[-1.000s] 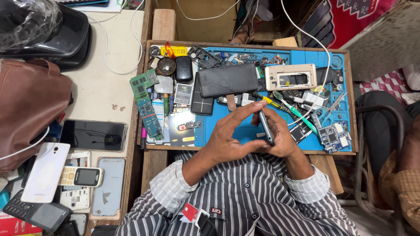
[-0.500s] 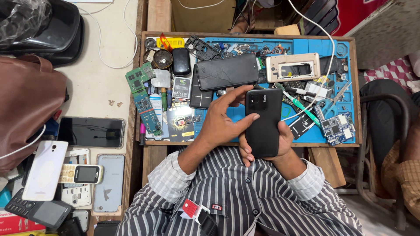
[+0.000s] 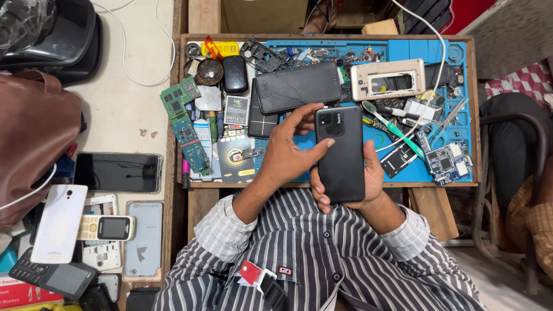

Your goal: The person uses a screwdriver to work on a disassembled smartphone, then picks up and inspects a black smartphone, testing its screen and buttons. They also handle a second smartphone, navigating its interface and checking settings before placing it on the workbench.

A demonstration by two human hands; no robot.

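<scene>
A black smartphone is held back side up above the front edge of the workbench, its camera block at the upper left. My right hand cradles it from underneath, fingers wrapped around its lower edges. My left hand grips its upper left corner, index finger over the top edge and thumb against the left side. Both forearms wear striped sleeves.
The blue work mat holds a cracked black phone, a beige phone frame, a green toothbrush, scissors and green circuit boards. Several phones and a brown bag lie left. A chair stands right.
The smartphone turned from edge-on between my hands to back side facing up. My left fingers shifted to its upper left corner.
</scene>
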